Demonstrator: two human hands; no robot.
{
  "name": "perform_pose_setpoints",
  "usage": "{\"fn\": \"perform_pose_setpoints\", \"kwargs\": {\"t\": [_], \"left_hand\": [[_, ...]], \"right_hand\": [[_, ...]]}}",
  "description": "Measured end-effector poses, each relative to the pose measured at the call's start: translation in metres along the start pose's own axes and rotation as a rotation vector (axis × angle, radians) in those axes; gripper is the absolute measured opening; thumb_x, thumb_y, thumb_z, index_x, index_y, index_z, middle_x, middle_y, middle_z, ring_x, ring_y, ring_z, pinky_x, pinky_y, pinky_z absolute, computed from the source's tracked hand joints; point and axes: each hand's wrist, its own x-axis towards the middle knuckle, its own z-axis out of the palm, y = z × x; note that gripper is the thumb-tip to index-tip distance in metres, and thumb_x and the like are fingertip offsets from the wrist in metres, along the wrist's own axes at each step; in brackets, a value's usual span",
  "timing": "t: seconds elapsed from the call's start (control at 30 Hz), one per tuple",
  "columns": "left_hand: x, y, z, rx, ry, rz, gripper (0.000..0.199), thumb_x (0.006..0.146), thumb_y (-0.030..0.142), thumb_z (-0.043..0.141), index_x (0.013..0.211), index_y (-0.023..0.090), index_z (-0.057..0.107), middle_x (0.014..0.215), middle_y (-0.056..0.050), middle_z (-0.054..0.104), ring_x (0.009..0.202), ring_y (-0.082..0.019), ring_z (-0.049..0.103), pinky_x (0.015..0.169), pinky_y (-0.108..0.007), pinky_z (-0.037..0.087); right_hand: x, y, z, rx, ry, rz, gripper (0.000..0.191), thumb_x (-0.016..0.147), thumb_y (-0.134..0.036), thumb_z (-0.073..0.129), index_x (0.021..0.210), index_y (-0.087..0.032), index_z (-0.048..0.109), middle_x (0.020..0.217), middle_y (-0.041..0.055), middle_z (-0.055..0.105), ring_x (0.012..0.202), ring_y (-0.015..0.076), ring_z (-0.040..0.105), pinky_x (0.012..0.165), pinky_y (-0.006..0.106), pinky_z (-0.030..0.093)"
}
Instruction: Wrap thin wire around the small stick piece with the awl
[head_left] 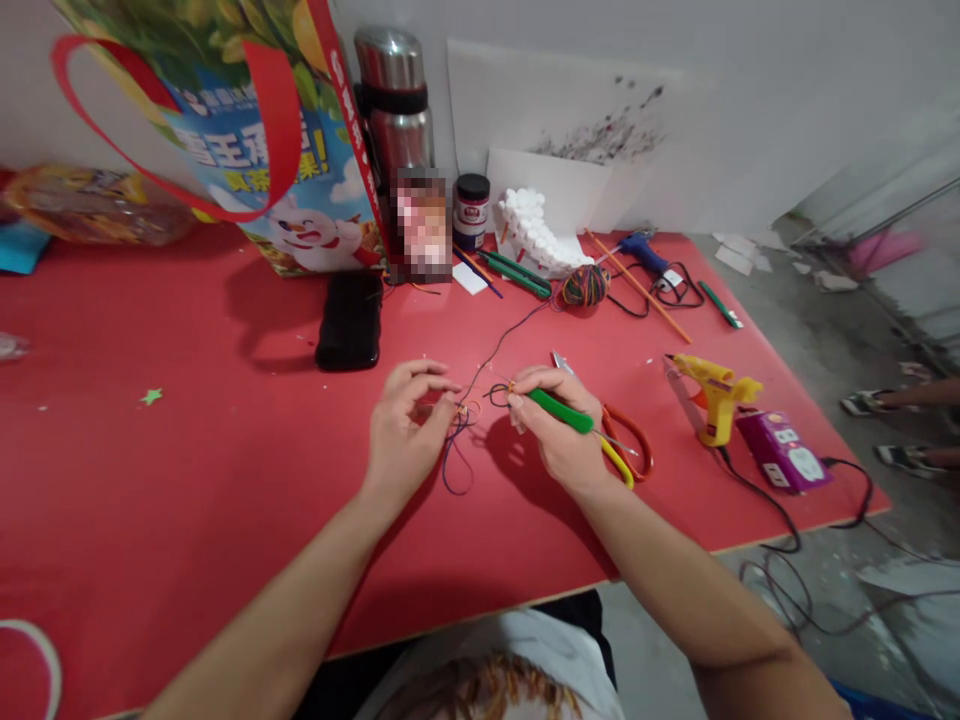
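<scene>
head view: left hand [405, 435] pinches thin yarn [459, 424] just above the desk [262, 490]; right hand [559, 430] curls closed round a green-handled tool [561, 409]. only small loops seem worked, plenty still wound in the ball [586, 286].

Muted light, soft shadows on the red tabletop [225, 470], slight blur, wide-angle edge distortion.

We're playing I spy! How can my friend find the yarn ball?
On the red tabletop, find the bumpy white object near the wall. By its lower right end sits a multicoloured yarn ball. Unlike the slim green tool and orange stick beside it, it's round, with a dark strand trailing toward the left hand.
</scene>
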Motion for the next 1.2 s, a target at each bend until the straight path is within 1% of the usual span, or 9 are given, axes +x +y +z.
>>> {"fn": "perform_pose_setpoints", "kwargs": {"t": [0.1,0.17,0.3,0.47,0.6,0.8,1.03,1.1,1.2], "left_hand": [[-0.003,0.011,-0.006,0.181,0.108,0.202,0.009,0.089,0.019,0.068,0.096,0.02,0.074,0.125,-0.009,0.061,0.109,-0.021,0.064,0.08,-0.028,0.06],[-0.005,0.016,-0.007,0.17,0.091,0.233,0.009,0.091,0.02,0.068,0.097,0.021,0.074,0.124,-0.009,0.062,0.104,-0.02,0.066,0.081,-0.029,0.061],[-0.007,0.019,-0.003,-0.05,-0.11,0.073,0.015,0.095,0.028,0.065,0.091,0.02,0.076,0.12,-0.01,0.065,0.098,-0.02,0.069,0.075,-0.029,0.063],[-0.007,0.015,0.001,-0.289,-0.263,-0.189,0.024,0.092,0.04,0.07,0.085,0.018,0.079,0.115,-0.01,0.066,0.076,-0.015,0.069,0.06,-0.027,0.063],[-0.008,0.011,0.0,-0.334,-0.391,-0.256,0.033,0.094,0.048,0.067,0.09,0.018,0.081,0.111,-0.01,0.069,0.053,-0.009,0.063,0.044,-0.025,0.056],[-0.003,0.01,0.0,-0.316,-0.35,-0.308,0.044,0.092,0.055,0.066,0.093,0.014,0.08,0.068,-0.006,0.069,0.047,-0.013,0.06,0.041,-0.022,0.049],[0.002,0.008,0.003,-0.47,-0.298,-0.439,0.029,0.078,0.041,0.084,0.09,0.015,0.083,0.058,-0.003,0.065,0.043,-0.006,0.049,0.039,-0.016,0.037],[0.003,0.008,0.003,-0.52,-0.281,-0.497,0.032,0.07,0.037,0.09,0.093,0.015,0.084,0.055,-0.001,0.063,0.041,-0.005,0.045,0.036,-0.015,0.03],[0.004,0.007,0.001,-0.496,-0.303,-0.502,0.036,0.071,0.032,0.089,0.103,0.017,0.084,0.056,0.0,0.062,0.039,-0.004,0.045,0.034,-0.015,0.028]], "right_hand": [[0.002,-0.005,-0.003,-0.054,0.005,-0.026,0.008,0.089,-0.02,0.075,0.095,-0.022,0.072,0.093,0.002,0.069,0.072,0.0121,0.062,0.066,0.028,0.051],[0.002,-0.009,-0.004,-0.093,-0.02,-0.04,0.007,0.089,-0.02,0.076,0.095,-0.022,0.072,0.093,0.0025,0.07,0.077,0.0141,0.065,0.07,0.029,0.053],[-0.001,-0.014,-0.003,-0.122,-0.109,-0.041,0.006,0.089,-0.022,0.075,0.094,-0.022,0.072,0.091,0.0035,0.071,0.081,0.0164,0.068,0.075,0.032,0.055],[-0.003,-0.013,-0.003,-0.096,-0.148,-0.011,0.007,0.09,-0.024,0.076,0.095,-0.022,0.073,0.095,0.0046,0.073,0.085,0.0179,0.07,0.079,0.034,0.058],[-0.002,-0.013,-0.004,-0.102,-0.19,-0.043,0.007,0.09,-0.025,0.076,0.095,-0.023,0.073,0.093,0.0041,0.073,0.086,0.0178,0.071,0.078,0.033,0.059],[-0.001,-0.014,-0.005,-0.189,-0.23,-0.085,0.004,0.091,-0.024,0.075,0.095,-0.024,0.074,0.093,0.0045,0.073,0.086,0.0191,0.071,0.08,0.036,0.058],[0.001,-0.01,-0.004,-0.278,-0.269,-0.171,0.006,0.093,-0.021,0.072,0.096,-0.025,0.073,0.095,0.0035,0.075,0.091,0.0182,0.072,0.086,0.036,0.057],[0.001,-0.01,-0.003,-0.304,-0.263,-0.202,0.006,0.093,-0.02,0.072,0.096,-0.025,0.073,0.097,0.0037,0.076,0.093,0.0181,0.072,0.088,0.036,0.057],[0.001,-0.012,-0.001,-0.363,-0.239,-0.232,0.005,0.093,-0.02,0.071,0.094,-0.025,0.073,0.096,0.004,0.076,0.092,0.0184,0.073,0.088,0.036,0.058]]}}
